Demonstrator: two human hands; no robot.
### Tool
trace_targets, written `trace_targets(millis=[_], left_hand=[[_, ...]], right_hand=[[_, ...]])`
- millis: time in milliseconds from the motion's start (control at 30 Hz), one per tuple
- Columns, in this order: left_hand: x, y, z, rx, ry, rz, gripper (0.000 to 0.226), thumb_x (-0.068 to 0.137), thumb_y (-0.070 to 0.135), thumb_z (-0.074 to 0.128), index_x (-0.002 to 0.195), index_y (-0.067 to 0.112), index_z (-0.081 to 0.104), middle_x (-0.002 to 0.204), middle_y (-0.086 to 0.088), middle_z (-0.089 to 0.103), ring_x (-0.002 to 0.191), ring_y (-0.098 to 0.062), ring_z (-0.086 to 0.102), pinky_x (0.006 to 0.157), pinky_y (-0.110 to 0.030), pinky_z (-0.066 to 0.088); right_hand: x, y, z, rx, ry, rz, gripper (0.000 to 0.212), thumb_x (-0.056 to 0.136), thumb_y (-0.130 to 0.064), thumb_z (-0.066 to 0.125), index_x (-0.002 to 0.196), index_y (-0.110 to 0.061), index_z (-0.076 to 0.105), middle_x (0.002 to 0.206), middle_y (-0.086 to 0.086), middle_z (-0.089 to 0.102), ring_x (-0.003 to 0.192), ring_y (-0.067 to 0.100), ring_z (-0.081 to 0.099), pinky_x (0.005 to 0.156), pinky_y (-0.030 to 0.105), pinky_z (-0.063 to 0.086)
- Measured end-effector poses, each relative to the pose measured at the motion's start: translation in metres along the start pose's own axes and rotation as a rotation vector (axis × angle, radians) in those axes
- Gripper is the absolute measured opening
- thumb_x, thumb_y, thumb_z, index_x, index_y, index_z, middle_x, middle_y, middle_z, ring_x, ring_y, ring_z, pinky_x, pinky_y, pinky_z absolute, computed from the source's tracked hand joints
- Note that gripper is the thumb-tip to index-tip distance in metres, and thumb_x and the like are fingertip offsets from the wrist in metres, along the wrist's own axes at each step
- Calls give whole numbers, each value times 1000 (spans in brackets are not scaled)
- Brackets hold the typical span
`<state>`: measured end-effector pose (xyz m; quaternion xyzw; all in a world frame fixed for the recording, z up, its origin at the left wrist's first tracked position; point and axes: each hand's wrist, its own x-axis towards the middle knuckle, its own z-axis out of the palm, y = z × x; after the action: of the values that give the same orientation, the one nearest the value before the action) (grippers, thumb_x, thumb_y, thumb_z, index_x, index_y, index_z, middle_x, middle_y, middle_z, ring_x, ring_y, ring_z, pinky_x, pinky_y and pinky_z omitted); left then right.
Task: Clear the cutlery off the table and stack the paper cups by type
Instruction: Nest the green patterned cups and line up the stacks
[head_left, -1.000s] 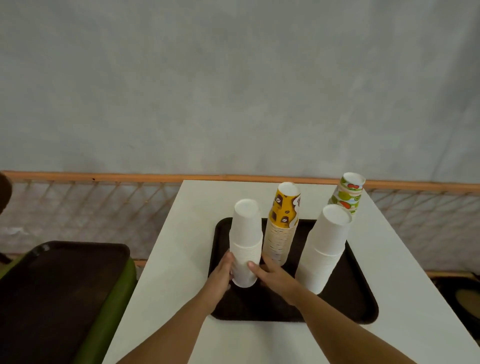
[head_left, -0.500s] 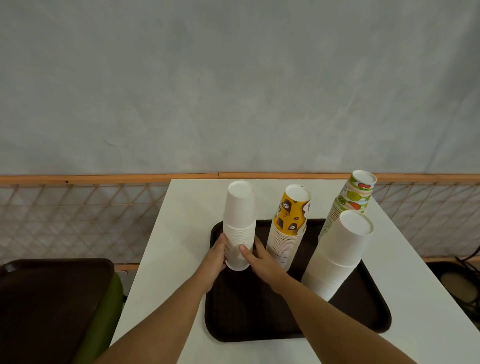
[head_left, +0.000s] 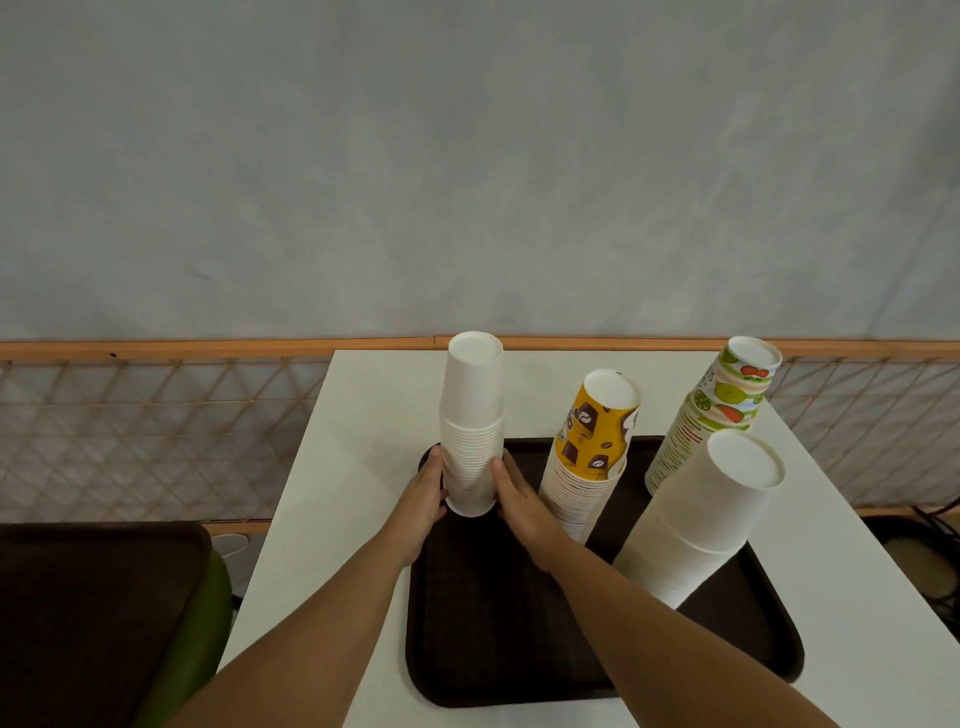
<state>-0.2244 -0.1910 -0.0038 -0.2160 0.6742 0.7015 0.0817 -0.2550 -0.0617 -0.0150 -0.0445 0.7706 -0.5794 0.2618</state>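
A tall stack of small white cups (head_left: 472, 415) stands upside down at the far left corner of a dark brown tray (head_left: 493, 613). My left hand (head_left: 423, 501) and my right hand (head_left: 519, 501) press against its base from either side. On the same tray stand a stack of yellow coffee-print cups (head_left: 592, 447), a stack of fruit-print cups (head_left: 717, 410) at the back right, and a stack of larger white cups (head_left: 706, 514) nearest on the right. No cutlery shows.
The tray lies on a white table (head_left: 857, 571) against an orange-railed mesh fence (head_left: 156, 415) and a grey wall. A second dark tray (head_left: 88, 613) rests on a green seat (head_left: 192, 639) at the lower left. Cables lie on the floor at the right.
Both hands have slid the small white stack farther back toward the tray's far left corner. The view has shifted closer and to the right.
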Motion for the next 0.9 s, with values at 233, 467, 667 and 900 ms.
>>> trace_targets(millis=[233,467,667,900], left_hand=[[8,1,-1,8,23,2,58,97,54,18,148,27,23,152,-1,31,139,-23,33,113,-39,28],[7,2,-1,17,29,1,56,97,53,17,146,27,25,151,-1,33,137,-23,35,112,-39,30],[1,-1,-1,13,91,11,54,99,48,18,147,24,23,151,-4,33,136,-27,37,112,-42,31],[-17,-17,10,93,213,50,46,100,42,24,134,14,36,131,-10,50,115,-25,51,98,-41,45]], right_hand=[[8,-4,2,-9,9,1,59,97,-54,19,150,-32,5,159,-5,12,147,20,13,119,45,17],[8,-9,-1,-28,4,21,57,98,-52,17,151,-32,4,159,-6,9,147,20,9,119,41,10],[-9,-12,-2,-108,21,37,59,99,-51,18,152,-26,5,159,-3,10,147,20,10,117,37,9],[-46,-4,-5,-171,8,60,53,100,-42,32,149,-23,22,154,2,28,141,22,29,113,37,27]])
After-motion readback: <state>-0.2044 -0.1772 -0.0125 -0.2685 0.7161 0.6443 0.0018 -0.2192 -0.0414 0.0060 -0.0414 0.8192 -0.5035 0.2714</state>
